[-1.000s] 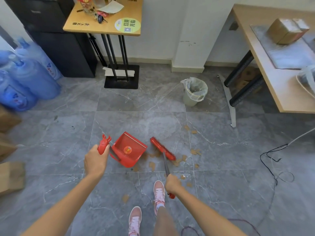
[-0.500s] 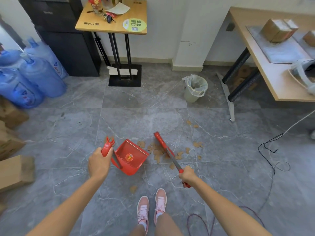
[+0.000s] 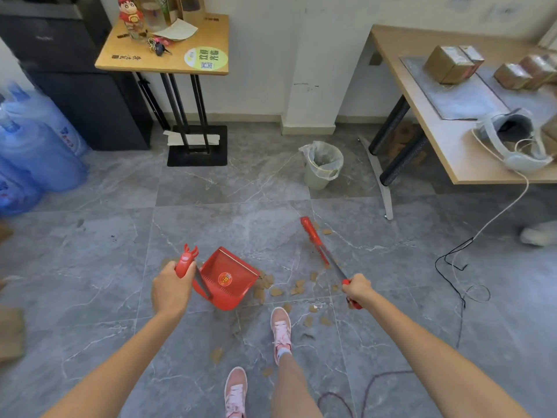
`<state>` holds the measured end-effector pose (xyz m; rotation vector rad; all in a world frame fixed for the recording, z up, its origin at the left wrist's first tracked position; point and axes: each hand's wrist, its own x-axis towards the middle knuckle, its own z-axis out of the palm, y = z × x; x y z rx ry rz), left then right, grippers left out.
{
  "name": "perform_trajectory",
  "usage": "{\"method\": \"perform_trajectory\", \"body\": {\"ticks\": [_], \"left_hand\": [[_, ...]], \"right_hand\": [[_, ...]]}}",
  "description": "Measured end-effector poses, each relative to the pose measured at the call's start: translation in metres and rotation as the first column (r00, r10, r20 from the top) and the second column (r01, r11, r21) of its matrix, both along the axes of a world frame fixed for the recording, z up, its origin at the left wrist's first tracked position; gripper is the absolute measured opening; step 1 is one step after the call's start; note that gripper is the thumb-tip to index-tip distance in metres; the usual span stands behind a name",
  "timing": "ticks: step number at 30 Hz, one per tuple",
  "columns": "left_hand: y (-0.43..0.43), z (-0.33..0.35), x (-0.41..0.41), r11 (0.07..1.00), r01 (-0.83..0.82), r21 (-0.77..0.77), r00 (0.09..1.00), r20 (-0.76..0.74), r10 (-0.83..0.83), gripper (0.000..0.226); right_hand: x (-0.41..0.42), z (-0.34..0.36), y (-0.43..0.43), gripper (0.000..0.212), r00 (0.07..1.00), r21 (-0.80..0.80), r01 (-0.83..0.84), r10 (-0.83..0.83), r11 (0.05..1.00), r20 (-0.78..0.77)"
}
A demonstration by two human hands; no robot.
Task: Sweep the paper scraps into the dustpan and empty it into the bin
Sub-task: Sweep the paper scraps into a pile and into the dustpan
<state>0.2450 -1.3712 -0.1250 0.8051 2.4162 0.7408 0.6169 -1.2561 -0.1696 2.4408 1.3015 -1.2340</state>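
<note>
On the grey marbled floor [image 3: 90, 297] in front of the person stands a red dustpan [image 3: 227, 279], its open mouth turned to the right and tilted up a little; the left hand [image 3: 171, 292] is wrapped tight around the red grip at the top of its long handle, fingers curled closed. The right hand [image 3: 358, 289] is fisted around the red end of the broom [image 3: 315, 241], whose thin shaft runs up and away to a red brush head set down on the tiles, well right of the pan. Brown paper scraps [image 3: 297, 289] lie scattered between pan and broom (the thickest cluster sits just beside the pan's right edge), with a few more near the brush head and several close to the pink shoes [image 3: 281, 328]; one shoe is ahead of the other. The bin [image 3: 322, 165], lined with a clear bag, stands farther off near the white wall, beside the leg of a wooden desk [image 3: 434, 122]; a black cable [image 3: 452, 263] trails across the floor to the right.
</note>
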Motion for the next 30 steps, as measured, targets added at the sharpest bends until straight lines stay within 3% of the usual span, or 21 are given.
{"method": "perform_trajectory", "body": {"ticks": [3,7,15,21,30], "left_hand": [[0.035,-0.004,0.013,1.000,-0.011,-0.002,1.000,-0.024,0.011,0.035],[0.087,-0.006,0.036,1.000,-0.024,-0.003,1.000,-0.007,0.024,0.035],[0.175,-0.019,0.079,0.999,0.045,-0.019,0.999,0.027,-0.044,0.037],[0.208,-0.026,0.089,0.993,0.105,-0.053,0.994,-0.007,-0.106,0.039],[0.199,-0.024,0.083,0.997,0.035,-0.074,0.999,-0.021,-0.037,0.044]], "right_hand": [[0.015,-0.004,0.045,0.003,1.000,0.025,0.006,-0.006,1.000,0.021],[0.035,-0.019,0.111,0.026,0.997,-0.006,0.021,-0.020,1.000,0.073],[0.052,-0.037,0.186,0.028,0.976,-0.080,-0.142,0.153,0.987,0.153],[0.041,-0.051,0.201,0.009,0.949,-0.155,-0.290,0.305,0.944,0.077],[0.011,-0.051,0.150,0.037,0.884,-0.231,-0.433,0.461,0.871,0.081]]}}
